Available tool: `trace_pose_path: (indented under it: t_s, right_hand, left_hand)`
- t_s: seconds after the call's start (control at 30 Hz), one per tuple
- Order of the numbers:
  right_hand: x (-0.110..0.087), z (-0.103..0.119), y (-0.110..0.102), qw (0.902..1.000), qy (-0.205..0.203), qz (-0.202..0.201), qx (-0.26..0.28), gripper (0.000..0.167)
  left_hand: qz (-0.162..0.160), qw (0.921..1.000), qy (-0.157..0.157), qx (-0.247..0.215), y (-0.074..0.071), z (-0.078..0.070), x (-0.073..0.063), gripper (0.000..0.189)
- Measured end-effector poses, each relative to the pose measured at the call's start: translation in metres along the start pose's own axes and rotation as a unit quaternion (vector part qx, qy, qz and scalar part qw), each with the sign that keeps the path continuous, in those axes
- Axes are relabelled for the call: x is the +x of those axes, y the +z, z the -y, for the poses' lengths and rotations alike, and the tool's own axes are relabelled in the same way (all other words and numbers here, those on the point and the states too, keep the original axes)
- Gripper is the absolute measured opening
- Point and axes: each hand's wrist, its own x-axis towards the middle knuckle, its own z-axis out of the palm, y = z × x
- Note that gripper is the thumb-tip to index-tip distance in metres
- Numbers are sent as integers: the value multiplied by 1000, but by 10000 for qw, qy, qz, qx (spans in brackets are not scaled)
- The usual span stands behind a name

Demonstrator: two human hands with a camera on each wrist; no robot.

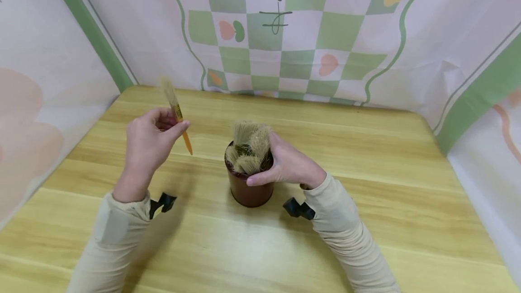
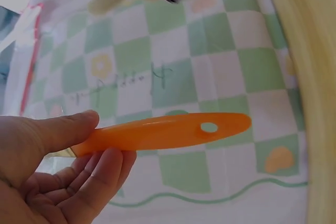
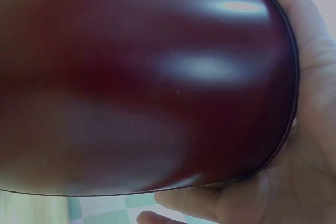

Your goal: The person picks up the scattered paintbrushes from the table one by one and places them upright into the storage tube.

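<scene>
A paintbrush (image 1: 177, 111) with pale bristles and an orange handle is pinched between the thumb and fingers of my left hand (image 1: 149, 138). Its bristles point up and the handle tip slants down, raised over the left side of the table. In the left wrist view the orange handle (image 2: 173, 133) shows a hole near its end. A dark red-brown cup (image 1: 249, 190) stands upright on the table, with several tufts of pale bristles (image 1: 246, 164) rising from its mouth. My right hand (image 1: 291, 161) grips the cup's rim from the right, thumb along the near side, other fingers mostly hidden behind the bristles.
The wood-grain table (image 1: 366, 238) reaches back to a hanging cloth (image 1: 301, 64) with green and white checks. White cloth walls with green bands stand at both sides. A black wrist mount (image 1: 299, 208) shows below each hand.
</scene>
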Motion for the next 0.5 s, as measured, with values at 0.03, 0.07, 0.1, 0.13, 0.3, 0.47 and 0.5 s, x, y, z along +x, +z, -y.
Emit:
trace_pose_path:
  t_s: [0.03, 0.07, 0.1, 0.13, 0.3, 0.47, 0.5]
  right_hand:
    - [0, 0, -1, 10000, 15, -6, -24, 107]
    - [-1, 1, -1, 10000, 21, -12, -49, 107]
    - [-1, 1, -2, 10000, 26, -20, -69, 107]
    - [-1, 1, -3, 10000, 33, -30, -85, 108]
    - [-1, 3, -3, 9999, 59, -71, -90, 107]
    - [-3, 3, -2, 9995, 257, -61, -157, 108]
    - [-4, 3, -2, 9995, 279, -63, -154, 108]
  left_hand:
    - [-45, 10000, -2, -73, 0, -3, 0, 24]
    - [-89, 9998, 1, -155, 0, -7, 0, 23]
    - [-142, 9995, 12, -272, -1, -10, 0, 23]
    - [-203, 9990, 33, -393, -1, -14, -1, 22]
    - [-381, 9939, 60, -1035, -5, -32, -6, 22]
    - [-382, 9867, 36, -1580, -9, -48, -10, 21]
    - [-359, 9854, 65, -1663, -9, -52, -10, 20]
